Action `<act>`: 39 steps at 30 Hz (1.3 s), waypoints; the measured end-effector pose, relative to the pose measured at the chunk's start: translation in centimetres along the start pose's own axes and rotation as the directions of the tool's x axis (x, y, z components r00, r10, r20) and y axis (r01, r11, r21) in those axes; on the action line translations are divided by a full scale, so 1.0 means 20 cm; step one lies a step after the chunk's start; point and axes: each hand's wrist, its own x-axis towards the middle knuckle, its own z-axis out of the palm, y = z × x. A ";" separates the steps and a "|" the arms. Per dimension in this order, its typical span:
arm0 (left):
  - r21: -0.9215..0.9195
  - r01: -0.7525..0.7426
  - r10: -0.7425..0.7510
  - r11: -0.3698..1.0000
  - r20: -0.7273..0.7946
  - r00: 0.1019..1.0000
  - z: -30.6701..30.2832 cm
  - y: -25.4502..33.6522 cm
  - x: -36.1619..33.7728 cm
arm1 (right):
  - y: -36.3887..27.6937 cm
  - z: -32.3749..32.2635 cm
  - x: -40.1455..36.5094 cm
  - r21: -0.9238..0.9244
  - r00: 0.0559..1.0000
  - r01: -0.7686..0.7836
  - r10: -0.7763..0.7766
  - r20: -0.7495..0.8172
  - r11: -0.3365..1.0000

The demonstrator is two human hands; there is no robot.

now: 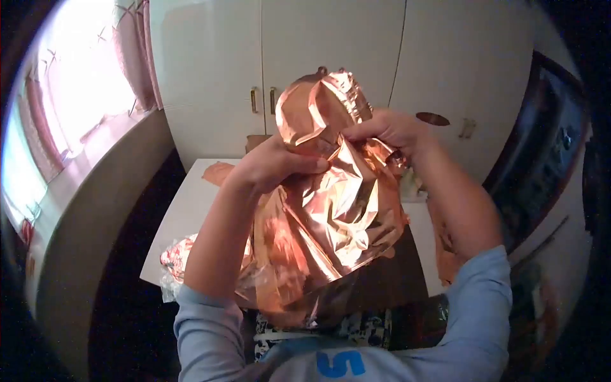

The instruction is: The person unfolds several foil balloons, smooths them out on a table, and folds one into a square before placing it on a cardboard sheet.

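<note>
A crumpled, shiny rose-gold foil balloon (pixel 347 204) hangs in front of me over the table, its upper part rounded and its lower part limp and creased. My left hand (pixel 273 162) pinches it near the middle, thumb pointing right. On the right side, my right hand (pixel 389 132) grips a fold of the same foil slightly higher, fingers partly hidden behind it. Both hands are closed and close together. Part of the foil's lower left looks thin and see-through.
Below is a white table (pixel 181 210) with a dark area at its front. A clear plastic bag (pixel 173 261) with a red-and-white patterned item lies at the left. Brownish pieces (pixel 218 172) rest near the back left corner. White cabinets (pixel 331 38) stand behind; a curtained window (pixel 83 63) is at left.
</note>
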 end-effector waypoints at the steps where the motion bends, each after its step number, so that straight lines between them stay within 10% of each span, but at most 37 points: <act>1: 0.020 0.000 0.000 1.000 0.020 1.000 -0.03 -0.02 0.01 | -0.04 0.03 -0.02 -0.079 0.999 -0.022 0.019 -0.039 0.997; 13: -0.146 -0.061 0.037 0.987 -0.160 0.986 -0.04 -0.07 0.03 | -0.23 0.06 0.11 -0.523 0.961 -0.043 -0.109 -0.256 0.851; 19: -0.121 -0.573 0.234 0.811 -0.830 0.507 0.05 -0.37 -0.27 | -0.31 0.09 0.18 -0.551 0.951 -0.052 -0.126 -0.281 0.833; 21: -0.447 -0.721 0.230 0.530 -0.742 0.629 0.14 -0.57 -0.51 | -0.34 0.08 0.22 -0.519 0.949 -0.042 -0.130 -0.289 0.854; 25: -0.963 -0.118 -0.015 0.243 -0.125 0.992 0.48 -0.73 -0.63 | -0.40 0.15 0.24 -0.613 0.889 -0.195 -0.125 -0.440 0.766; 32: -0.897 -0.434 0.152 0.085 -0.419 0.895 0.19 -0.68 -0.08 | -0.32 0.01 0.23 -0.562 0.919 0.032 -0.246 -0.310 0.827; 39: -0.733 -0.468 -0.145 0.494 -0.600 0.787 -0.46 -0.76 0.00 | -0.15 0.06 0.24 -0.312 0.903 0.122 -0.236 -0.360 0.942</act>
